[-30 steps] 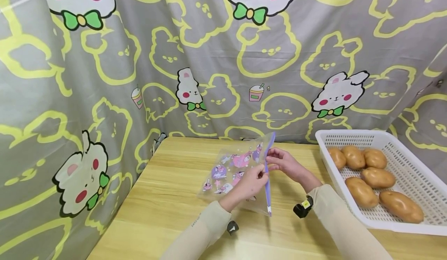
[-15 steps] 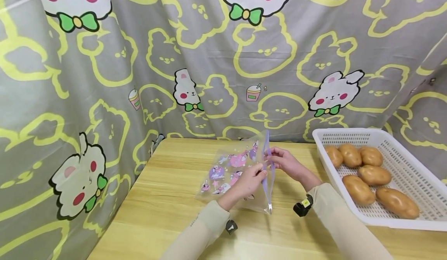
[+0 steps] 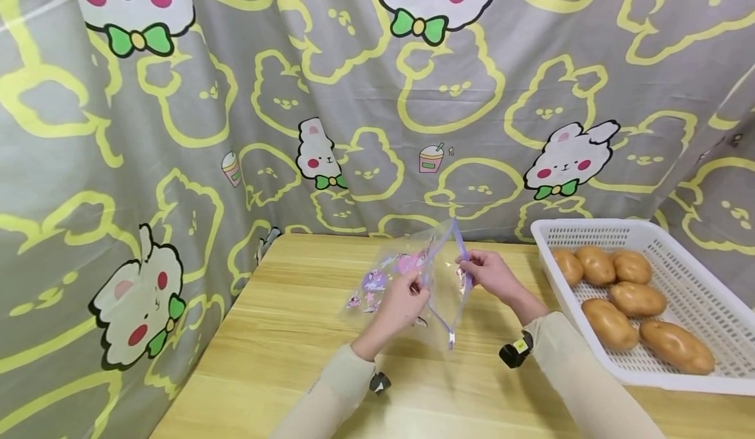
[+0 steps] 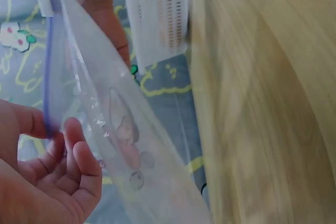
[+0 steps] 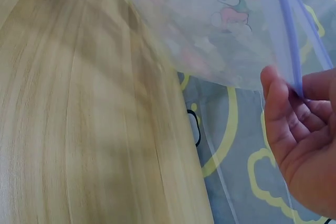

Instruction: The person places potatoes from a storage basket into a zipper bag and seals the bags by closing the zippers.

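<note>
A clear zip bag (image 3: 377,282) printed with pink and purple cartoon figures is held above the wooden table, its purple-edged mouth spread in a diamond shape. My left hand (image 3: 404,305) pinches the near-left edge of that mouth between thumb and fingers. On the opposite edge, my right hand (image 3: 492,274) has a pinch grip too. A white slider (image 3: 451,337) sits at the lower end of the purple zip strip. In the left wrist view the left thumb and fingers (image 4: 79,156) close on the purple strip. Nothing shows inside the bag.
To the right stands a white perforated plastic basket (image 3: 696,282) with several potatoes (image 3: 610,324) grouped at its left side. A patterned grey curtain (image 3: 366,98) hangs behind and left of the wooden table (image 3: 265,347). Each wrist wears a small black camera (image 3: 515,352).
The bag's mouth, closed a second ago, has been pulled apart. My left hand has moved left with one edge and my right hand slightly right with the other.
</note>
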Demonstrator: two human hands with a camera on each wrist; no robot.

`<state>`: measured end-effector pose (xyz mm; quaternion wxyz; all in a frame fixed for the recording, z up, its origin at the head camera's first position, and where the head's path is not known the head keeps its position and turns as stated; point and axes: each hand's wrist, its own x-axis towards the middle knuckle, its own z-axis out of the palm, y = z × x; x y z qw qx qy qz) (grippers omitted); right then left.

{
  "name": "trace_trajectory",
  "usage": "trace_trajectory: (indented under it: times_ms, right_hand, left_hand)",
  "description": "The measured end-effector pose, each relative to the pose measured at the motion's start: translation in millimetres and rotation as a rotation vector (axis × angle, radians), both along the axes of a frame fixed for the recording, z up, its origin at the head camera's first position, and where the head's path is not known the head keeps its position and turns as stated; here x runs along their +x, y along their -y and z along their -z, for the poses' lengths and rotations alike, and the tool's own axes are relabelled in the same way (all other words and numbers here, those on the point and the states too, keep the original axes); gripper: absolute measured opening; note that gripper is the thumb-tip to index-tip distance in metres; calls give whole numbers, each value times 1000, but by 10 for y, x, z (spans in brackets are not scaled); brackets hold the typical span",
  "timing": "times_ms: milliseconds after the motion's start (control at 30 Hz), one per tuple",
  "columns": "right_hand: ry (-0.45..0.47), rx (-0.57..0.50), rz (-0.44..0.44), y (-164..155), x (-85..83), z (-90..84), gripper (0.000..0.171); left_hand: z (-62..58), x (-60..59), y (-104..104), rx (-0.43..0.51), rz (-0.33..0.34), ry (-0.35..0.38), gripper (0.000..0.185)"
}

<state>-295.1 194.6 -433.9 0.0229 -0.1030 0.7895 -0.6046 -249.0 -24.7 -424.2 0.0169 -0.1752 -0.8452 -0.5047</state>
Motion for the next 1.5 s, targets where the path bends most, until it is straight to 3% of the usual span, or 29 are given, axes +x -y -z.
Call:
trace_trajectory:
  times_ms: [167, 300, 467, 633, 700, 833, 933, 1033, 1167, 1300, 1500]
  right_hand:
    - [-6, -16, 18, 35, 1, 2, 24]
    - [-32, 17, 50, 48, 9, 4, 24]
    - [-39, 44, 74, 20, 11, 3, 20]
    - [-44, 55, 50, -16, 47, -34, 21]
    - [-35, 59, 49, -35, 58, -34, 23]
    - [-34, 64, 57, -58, 75, -40, 23]
    - [-49, 50, 48, -56, 81, -44, 24]
    - [-73, 51, 23, -49, 78, -37, 25]
    - [-100, 80, 16, -34, 86, -57, 25]
    - [-90, 85, 48, -71, 103, -76, 25]
    - [-51, 45, 64, -110, 133, -100, 27]
  left_hand:
    - [-22, -9, 67, -29, -72, 17, 11]
    - [-28, -27, 75, 8, -120, 24, 10]
    - [-48, -41, 78, 102, -111, 34, 16]
    - [-86, -31, 143, 117, -98, 37, 10]
    - [-100, -41, 175, 102, -92, 40, 2]
    - [-141, -76, 217, 51, -84, 41, 15]
    - [-161, -97, 226, 14, -86, 49, 14]
    - [-151, -121, 225, 19, -73, 53, 3]
    - [-168, -133, 249, 46, -64, 32, 10]
    - [-262, -128, 306, 18, -91, -8, 13]
    - [-402, -138, 355, -177, -110, -129, 10]
